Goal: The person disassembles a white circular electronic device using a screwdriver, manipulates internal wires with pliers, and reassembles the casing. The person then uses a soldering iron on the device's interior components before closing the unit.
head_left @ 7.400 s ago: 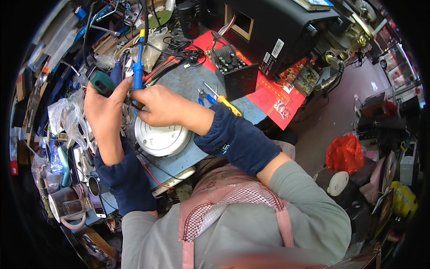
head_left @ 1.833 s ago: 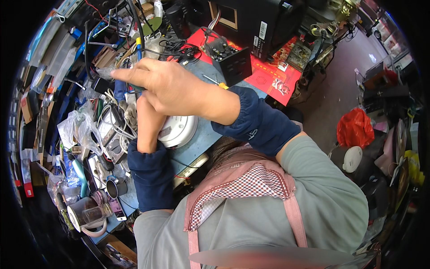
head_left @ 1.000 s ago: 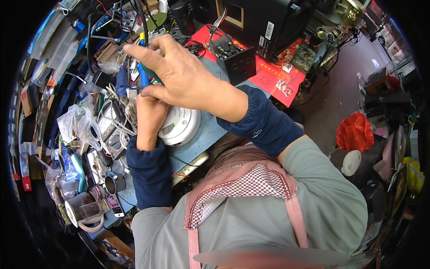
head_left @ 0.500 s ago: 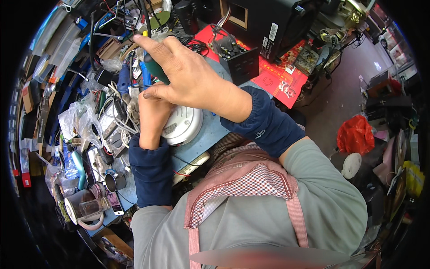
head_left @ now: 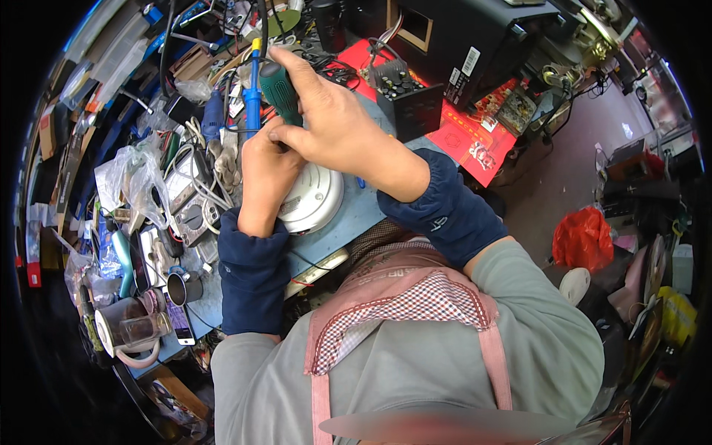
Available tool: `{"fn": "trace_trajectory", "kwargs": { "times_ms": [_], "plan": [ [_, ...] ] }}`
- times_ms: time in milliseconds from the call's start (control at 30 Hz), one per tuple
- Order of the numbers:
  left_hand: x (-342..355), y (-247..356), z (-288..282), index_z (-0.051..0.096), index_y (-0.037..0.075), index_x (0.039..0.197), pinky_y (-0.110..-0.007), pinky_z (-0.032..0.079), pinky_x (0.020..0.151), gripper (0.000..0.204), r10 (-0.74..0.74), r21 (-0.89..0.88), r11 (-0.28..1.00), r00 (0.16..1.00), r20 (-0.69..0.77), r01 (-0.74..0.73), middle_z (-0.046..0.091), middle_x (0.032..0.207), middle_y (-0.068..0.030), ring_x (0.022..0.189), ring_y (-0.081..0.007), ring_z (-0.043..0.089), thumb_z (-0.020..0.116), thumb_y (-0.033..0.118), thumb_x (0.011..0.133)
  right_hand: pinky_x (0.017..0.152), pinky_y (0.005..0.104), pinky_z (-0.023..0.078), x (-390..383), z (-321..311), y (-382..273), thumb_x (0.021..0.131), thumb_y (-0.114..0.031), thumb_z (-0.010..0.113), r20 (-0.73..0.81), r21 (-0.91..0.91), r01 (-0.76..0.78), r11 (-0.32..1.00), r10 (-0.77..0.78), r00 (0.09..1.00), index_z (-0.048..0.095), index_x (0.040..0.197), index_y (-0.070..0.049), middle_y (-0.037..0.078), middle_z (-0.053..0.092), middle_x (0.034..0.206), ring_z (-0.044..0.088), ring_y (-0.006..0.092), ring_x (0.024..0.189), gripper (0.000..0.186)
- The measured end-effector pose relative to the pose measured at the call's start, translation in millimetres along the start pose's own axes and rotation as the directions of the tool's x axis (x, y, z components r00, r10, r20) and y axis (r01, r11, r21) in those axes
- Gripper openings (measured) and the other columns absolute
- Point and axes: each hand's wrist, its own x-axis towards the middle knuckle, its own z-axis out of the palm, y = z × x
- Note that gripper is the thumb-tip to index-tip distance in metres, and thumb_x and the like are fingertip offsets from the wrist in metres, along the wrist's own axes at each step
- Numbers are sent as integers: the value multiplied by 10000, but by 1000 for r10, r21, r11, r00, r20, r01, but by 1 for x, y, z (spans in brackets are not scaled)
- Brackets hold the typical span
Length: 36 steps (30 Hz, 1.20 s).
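Observation:
My right hand (head_left: 330, 122) is closed round a green ridged handle (head_left: 279, 90), its index finger raised along the top. My left hand (head_left: 267, 167) is curled just below it, under the right thumb; what its fingers hold is hidden. A blue tool with a yellow top (head_left: 252, 93) stands just left of the green handle, partly behind the hands. A round white plastic device (head_left: 315, 200) lies on the blue work mat (head_left: 356, 215) beneath my hands.
A black box (head_left: 489, 44) and a small circuit assembly (head_left: 408, 104) sit at the back on red sheets (head_left: 471, 152). Dense clutter, cables and plastic bags (head_left: 130, 185) fill the left. A phone (head_left: 180, 322) and pitcher (head_left: 130, 330) lie near-left. A red bag (head_left: 582, 237) is at right.
Both hands have shifted slightly up and right over the last second, showing more of the green handle. Earliest, that handle was in my left hand; now my right hand is round it.

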Motion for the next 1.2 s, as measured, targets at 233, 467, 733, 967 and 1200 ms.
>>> {"fn": "trace_trajectory", "kwargs": {
  "times_ms": [233,467,733,967,1200],
  "plan": [
    [12,-18,-44,753,28,1219,-348,543,917,482,92,-74,994,986,136,-83,732,1127,-69,996,-206,659,959,103,790,1000,376,599,-9,-10,10,937,-7,760,277,184,-296,937,240,930,368,1643,-35,121,772,1223,764,219,1107,809],
    [7,-17,-61,760,-59,1204,-377,584,904,424,-224,78,975,921,320,210,791,1080,-161,998,-255,746,862,177,866,878,313,592,-30,-3,32,816,-69,911,346,-34,-431,902,415,841,525,1625,-74,31,750,1007,729,118,936,897],
    [9,-35,-63,752,-37,1226,-349,580,877,393,-227,59,974,901,370,221,785,1073,-118,968,-192,717,859,209,939,872,276,585,-22,4,32,857,109,784,400,125,-408,904,331,855,489,1640,-40,56,754,1028,725,121,931,850],
    [9,-34,-64,749,-41,1222,-343,576,878,403,-224,62,974,901,372,216,769,1061,-116,973,-191,702,864,224,941,934,284,569,-28,6,30,899,96,738,365,230,-440,868,342,866,555,1612,-55,84,775,1144,707,122,982,752],
    [8,-31,-65,749,-37,1226,-349,578,884,408,-227,85,974,897,380,210,773,1073,-120,978,-191,704,862,239,948,949,293,567,-28,2,23,888,93,756,380,127,-479,868,404,832,573,1604,-84,75,764,1177,700,124,1002,760]
  ]
}}
